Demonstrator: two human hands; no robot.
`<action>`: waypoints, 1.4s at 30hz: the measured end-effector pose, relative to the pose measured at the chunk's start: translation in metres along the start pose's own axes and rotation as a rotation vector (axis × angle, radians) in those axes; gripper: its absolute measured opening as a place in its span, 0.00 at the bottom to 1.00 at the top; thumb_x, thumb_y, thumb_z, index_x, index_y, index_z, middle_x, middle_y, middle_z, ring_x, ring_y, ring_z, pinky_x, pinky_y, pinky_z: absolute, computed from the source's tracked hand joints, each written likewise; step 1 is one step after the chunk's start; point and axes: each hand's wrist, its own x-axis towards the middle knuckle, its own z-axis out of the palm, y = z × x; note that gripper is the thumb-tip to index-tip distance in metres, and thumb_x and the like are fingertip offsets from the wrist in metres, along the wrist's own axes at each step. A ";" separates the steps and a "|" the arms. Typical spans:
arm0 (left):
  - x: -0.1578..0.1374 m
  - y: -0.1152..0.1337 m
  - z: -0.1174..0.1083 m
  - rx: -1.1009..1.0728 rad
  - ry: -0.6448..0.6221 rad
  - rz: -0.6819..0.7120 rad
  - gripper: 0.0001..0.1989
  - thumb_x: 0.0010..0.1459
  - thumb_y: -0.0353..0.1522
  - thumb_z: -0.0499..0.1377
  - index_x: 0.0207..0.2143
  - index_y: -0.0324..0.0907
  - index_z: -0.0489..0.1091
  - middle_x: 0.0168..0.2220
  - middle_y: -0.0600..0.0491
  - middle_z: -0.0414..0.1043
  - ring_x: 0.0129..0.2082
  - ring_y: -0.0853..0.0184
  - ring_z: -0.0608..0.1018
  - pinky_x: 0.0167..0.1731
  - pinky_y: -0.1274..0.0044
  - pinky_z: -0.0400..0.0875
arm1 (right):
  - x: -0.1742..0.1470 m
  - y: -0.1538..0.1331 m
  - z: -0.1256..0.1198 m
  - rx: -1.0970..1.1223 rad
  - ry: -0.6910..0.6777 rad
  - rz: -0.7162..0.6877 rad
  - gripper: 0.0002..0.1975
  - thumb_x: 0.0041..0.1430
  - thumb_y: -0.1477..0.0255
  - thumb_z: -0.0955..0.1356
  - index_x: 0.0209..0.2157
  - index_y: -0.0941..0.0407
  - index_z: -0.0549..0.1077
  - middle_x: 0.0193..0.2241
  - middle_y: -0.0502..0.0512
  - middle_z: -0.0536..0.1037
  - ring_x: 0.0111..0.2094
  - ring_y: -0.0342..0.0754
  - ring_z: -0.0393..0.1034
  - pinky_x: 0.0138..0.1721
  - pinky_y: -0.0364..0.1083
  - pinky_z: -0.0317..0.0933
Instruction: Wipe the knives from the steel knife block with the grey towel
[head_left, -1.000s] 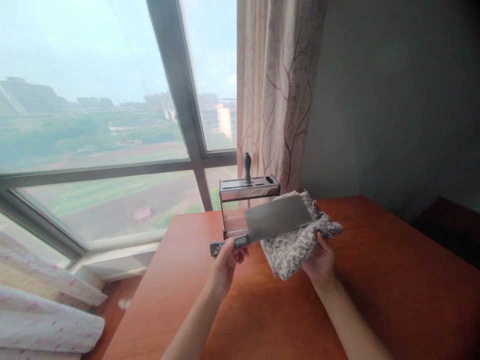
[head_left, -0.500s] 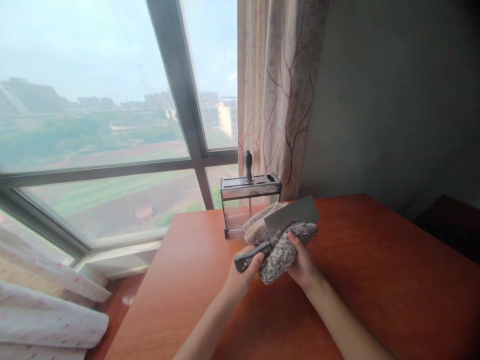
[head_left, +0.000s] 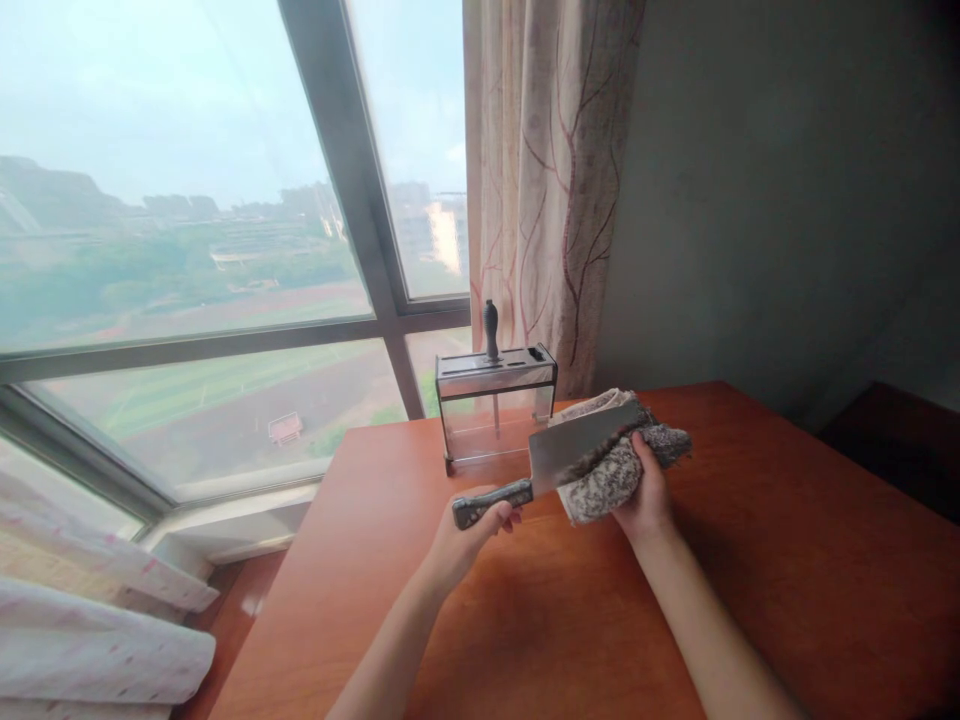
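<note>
A cleaver with a broad metal blade and dark handle is held above the table. My left hand is closed round its handle, the blade pointing right. A fluffy grey-and-white cloth is folded about the blade's far part, with pile showing on both sides of it. My right hand grips this cloth from below and the right, thumb on top. The fingers under the cloth are hidden. Behind the hands stands a knife rack with a metal top and clear sides; one dark-handled tool sticks up from it.
The reddish-brown wooden table carries the rack near its far edge. A large window is at the left, with a patterned curtain beside it. Pale fabric hangs at the lower left, and a dark wall is at the right.
My right hand and the cloth have moved right along the blade, away from the handle. More of the blade near the handle is bare. My left hand has shifted slightly left.
</note>
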 end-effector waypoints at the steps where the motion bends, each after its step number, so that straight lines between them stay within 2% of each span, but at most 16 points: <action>1: 0.000 0.001 -0.002 -0.005 0.017 -0.005 0.17 0.55 0.42 0.58 0.30 0.36 0.75 0.28 0.46 0.75 0.27 0.66 0.73 0.28 0.77 0.63 | 0.000 0.000 0.000 -0.001 0.003 0.007 0.15 0.54 0.63 0.69 0.43 0.51 0.74 0.38 0.46 0.80 0.41 0.46 0.74 0.49 0.48 0.66; 5: 0.001 0.004 -0.004 -0.053 0.071 -0.036 0.18 0.55 0.43 0.58 0.29 0.35 0.76 0.28 0.45 0.75 0.27 0.66 0.72 0.27 0.76 0.64 | -0.003 0.003 0.001 0.034 0.004 0.032 0.16 0.54 0.62 0.69 0.45 0.50 0.73 0.38 0.46 0.80 0.42 0.46 0.74 0.49 0.49 0.66; 10: 0.002 -0.008 0.012 -0.137 0.116 -0.064 0.21 0.55 0.44 0.57 0.29 0.34 0.75 0.26 0.45 0.74 0.24 0.67 0.72 0.24 0.77 0.62 | -0.018 0.011 0.012 0.095 -0.019 0.099 0.18 0.55 0.59 0.68 0.46 0.48 0.72 0.42 0.46 0.79 0.46 0.49 0.72 0.48 0.51 0.66; 17: -0.001 -0.021 0.035 -0.132 0.111 -0.025 0.19 0.52 0.45 0.60 0.23 0.37 0.70 0.19 0.55 0.64 0.20 0.72 0.66 0.23 0.79 0.60 | -0.042 0.037 0.023 0.063 -0.125 0.302 0.15 0.52 0.61 0.71 0.41 0.50 0.74 0.38 0.47 0.80 0.42 0.50 0.74 0.47 0.51 0.66; 22: -0.005 -0.020 0.036 -0.034 0.191 -0.041 0.20 0.50 0.46 0.61 0.25 0.35 0.72 0.20 0.54 0.66 0.22 0.71 0.65 0.23 0.79 0.58 | -0.048 0.048 0.020 -0.009 -0.218 0.375 0.18 0.50 0.61 0.72 0.42 0.51 0.74 0.38 0.49 0.80 0.42 0.51 0.74 0.46 0.50 0.67; 26: -0.006 -0.023 0.037 -0.010 0.173 -0.075 0.20 0.50 0.46 0.61 0.28 0.36 0.74 0.24 0.53 0.70 0.25 0.69 0.68 0.26 0.78 0.61 | -0.047 0.046 0.020 -0.002 -0.184 0.331 0.16 0.49 0.64 0.73 0.40 0.51 0.75 0.37 0.48 0.80 0.40 0.50 0.74 0.44 0.48 0.67; 29: -0.006 -0.027 0.043 -0.026 0.112 -0.106 0.22 0.52 0.48 0.59 0.30 0.36 0.73 0.27 0.51 0.72 0.27 0.68 0.70 0.29 0.77 0.63 | -0.045 0.039 0.022 0.021 -0.151 0.306 0.14 0.50 0.64 0.73 0.40 0.51 0.75 0.37 0.47 0.80 0.39 0.50 0.74 0.43 0.49 0.68; 33: -0.012 -0.028 0.053 -0.039 -0.173 -0.123 0.29 0.55 0.53 0.50 0.25 0.36 0.71 0.23 0.49 0.71 0.23 0.69 0.70 0.25 0.77 0.64 | -0.041 0.027 0.024 0.079 -0.144 0.284 0.14 0.51 0.61 0.71 0.40 0.49 0.75 0.35 0.46 0.81 0.40 0.50 0.74 0.44 0.50 0.67; 35: -0.016 -0.027 0.059 0.007 -0.295 -0.090 0.26 0.54 0.51 0.54 0.29 0.35 0.73 0.28 0.47 0.73 0.27 0.66 0.72 0.27 0.77 0.65 | -0.041 0.024 0.025 0.106 -0.150 0.271 0.14 0.51 0.60 0.71 0.40 0.48 0.75 0.36 0.45 0.80 0.41 0.49 0.74 0.46 0.49 0.67; 37: -0.019 -0.028 0.067 0.033 -0.316 -0.066 0.23 0.47 0.46 0.64 0.39 0.36 0.74 0.37 0.46 0.74 0.34 0.63 0.74 0.32 0.75 0.68 | -0.044 0.026 0.027 0.115 -0.166 0.298 0.15 0.52 0.58 0.70 0.41 0.48 0.74 0.37 0.46 0.80 0.43 0.50 0.73 0.46 0.50 0.66; 39: -0.020 -0.032 0.076 -0.058 -0.234 -0.093 0.29 0.41 0.41 0.69 0.46 0.38 0.72 0.42 0.45 0.74 0.39 0.58 0.74 0.37 0.72 0.70 | -0.049 0.032 0.028 0.100 -0.180 0.361 0.17 0.53 0.56 0.69 0.42 0.49 0.74 0.38 0.48 0.80 0.44 0.51 0.73 0.46 0.52 0.67; 42: -0.014 -0.036 0.084 -0.425 0.044 -0.166 0.22 0.45 0.39 0.68 0.43 0.40 0.73 0.44 0.44 0.74 0.48 0.56 0.73 0.50 0.66 0.65 | -0.056 0.045 0.030 0.062 -0.193 0.382 0.17 0.52 0.58 0.70 0.42 0.50 0.74 0.39 0.49 0.80 0.43 0.52 0.73 0.46 0.52 0.67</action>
